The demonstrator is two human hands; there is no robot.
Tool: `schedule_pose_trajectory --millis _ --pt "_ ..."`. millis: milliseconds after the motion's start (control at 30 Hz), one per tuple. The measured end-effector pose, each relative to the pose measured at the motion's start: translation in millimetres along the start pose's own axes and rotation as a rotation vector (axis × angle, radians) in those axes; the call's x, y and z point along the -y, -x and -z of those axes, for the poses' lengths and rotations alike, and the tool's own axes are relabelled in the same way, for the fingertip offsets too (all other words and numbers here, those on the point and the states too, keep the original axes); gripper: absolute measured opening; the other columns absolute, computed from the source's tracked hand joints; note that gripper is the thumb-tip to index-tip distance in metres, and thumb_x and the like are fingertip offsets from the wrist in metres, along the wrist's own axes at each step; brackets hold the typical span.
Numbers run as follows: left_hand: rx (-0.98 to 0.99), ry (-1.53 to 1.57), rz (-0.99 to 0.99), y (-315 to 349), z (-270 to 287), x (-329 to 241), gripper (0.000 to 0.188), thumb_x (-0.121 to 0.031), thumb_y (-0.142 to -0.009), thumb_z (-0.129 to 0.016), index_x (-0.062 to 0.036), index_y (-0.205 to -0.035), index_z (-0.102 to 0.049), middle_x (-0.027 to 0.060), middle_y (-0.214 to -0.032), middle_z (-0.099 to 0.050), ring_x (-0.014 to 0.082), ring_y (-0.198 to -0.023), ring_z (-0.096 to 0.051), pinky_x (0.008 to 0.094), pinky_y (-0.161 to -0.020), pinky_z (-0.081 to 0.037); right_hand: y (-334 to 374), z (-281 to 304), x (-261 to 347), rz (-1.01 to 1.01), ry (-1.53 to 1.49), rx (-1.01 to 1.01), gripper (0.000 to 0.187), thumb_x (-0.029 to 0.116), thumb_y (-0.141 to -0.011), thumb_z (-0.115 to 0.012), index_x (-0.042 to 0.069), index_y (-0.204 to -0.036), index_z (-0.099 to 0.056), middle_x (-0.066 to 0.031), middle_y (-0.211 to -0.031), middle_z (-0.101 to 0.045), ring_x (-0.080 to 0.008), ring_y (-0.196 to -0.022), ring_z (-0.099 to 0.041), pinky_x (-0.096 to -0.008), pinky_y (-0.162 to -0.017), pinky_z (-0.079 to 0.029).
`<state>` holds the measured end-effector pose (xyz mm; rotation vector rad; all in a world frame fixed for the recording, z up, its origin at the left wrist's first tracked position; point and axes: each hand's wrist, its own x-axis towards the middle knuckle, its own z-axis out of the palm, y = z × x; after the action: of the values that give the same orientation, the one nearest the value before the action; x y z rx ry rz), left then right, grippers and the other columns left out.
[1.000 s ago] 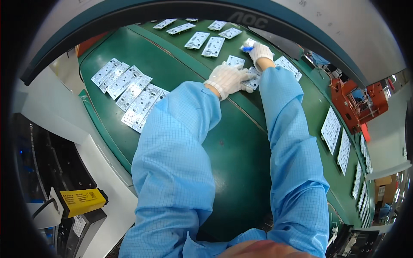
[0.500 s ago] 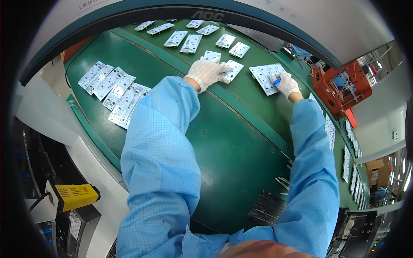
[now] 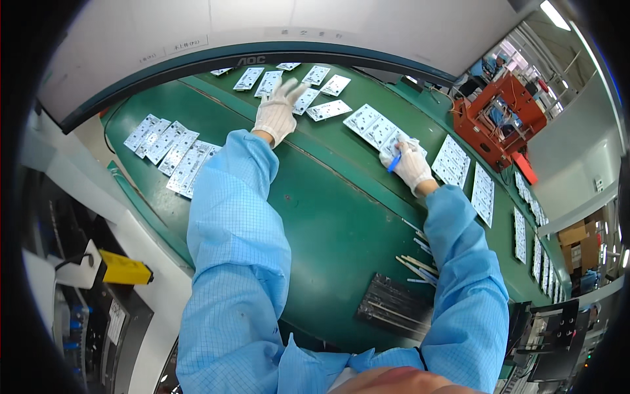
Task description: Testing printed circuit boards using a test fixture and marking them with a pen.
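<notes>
My left hand (image 3: 278, 113), in a white glove, is raised with its fingers spread over several small white circuit boards. One small circuit board (image 3: 328, 110) lies just right of it, turned at an angle. In my gloved right hand (image 3: 412, 165) a blue pen (image 3: 394, 162) is gripped, its tip end hidden by the fingers. Those same fingers rest on the near right end of a larger white circuit board panel (image 3: 371, 125), which lies on the green belt. Whether they grasp the panel's edge is hard to see.
Overlapping circuit boards (image 3: 187, 169) lie at the left of the green table. More panels (image 3: 451, 161) line the belt on the right. A monitor (image 3: 197, 69) overhangs the far side. A red machine (image 3: 505, 118), thin sticks (image 3: 420, 266) and a black tray (image 3: 387, 308) stand around.
My left hand has come off the small boards and moved left, its fingers spreading. The right hand and the larger panel sit further left in the picture. The whole view has also shifted.
</notes>
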<state>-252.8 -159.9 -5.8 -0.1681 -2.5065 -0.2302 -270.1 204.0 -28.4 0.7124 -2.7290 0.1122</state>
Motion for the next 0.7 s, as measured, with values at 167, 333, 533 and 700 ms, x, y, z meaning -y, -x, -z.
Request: schedule_pose_trajectory --millis 167,333,533,700 --pt "-0.36 0.625 -0.12 20.0 78.1 -95.1 0.055 -0.009 -0.08 -0.055 -0.0101 -0.134 -0.044 0.0154 -0.137 -0.043 0.034 -0.132 -0.035 0.0394 -0.106 -0.034 -3.5 27.8 9.5 -0.264 -0.306 -0.04 0.053 0.05 -0.084 -0.062 0.001 -0.102 -0.055 -0.0218 -0.094 -0.064 -0.0367 -0.087 -0.063 -0.0404 -0.081 -0.049" --pt "0.229 0.598 -0.738 147.2 145.7 -232.6 0.056 -0.045 -0.09 -0.05 -0.0052 -0.13 -0.048 0.0209 -0.135 -0.047 0.0401 -0.128 -0.039 0.0541 -0.105 -0.033 57.3 114.8 -1.9 -0.333 -0.649 -0.206 0.043 0.04 -0.086 -0.065 0.002 -0.103 -0.054 -0.0182 -0.092 -0.064 -0.0279 -0.086 -0.062 -0.0364 -0.08 -0.047" --pt "0.573 0.465 -0.812 238.2 130.8 -343.5 0.068 -0.061 -0.088 -0.037 -0.0145 -0.137 -0.044 0.0135 -0.143 -0.039 0.0344 -0.135 -0.029 0.065 -0.106 -0.016 257.8 269.4 8.5 -0.277 -0.851 -0.47 0.024 0.023 -0.095 -0.055 0.005 -0.11 -0.056 -0.0013 -0.098 -0.056 -0.0098 -0.084 -0.05 -0.023 -0.075 -0.04" --pt "0.463 0.623 -0.769 259.8 120.6 -437.5 0.057 -0.057 -0.085 -0.047 -0.0121 -0.118 -0.059 0.0111 -0.128 -0.049 0.036 -0.129 -0.032 0.0656 -0.102 -0.018 424.7 319.7 33.3 -0.736 -0.899 -0.859 0.032 0.021 -0.094 -0.049 0.01 -0.125 -0.05 0.0068 -0.097 -0.051 -0.0005 -0.078 -0.042 -0.0161 -0.07 -0.034"
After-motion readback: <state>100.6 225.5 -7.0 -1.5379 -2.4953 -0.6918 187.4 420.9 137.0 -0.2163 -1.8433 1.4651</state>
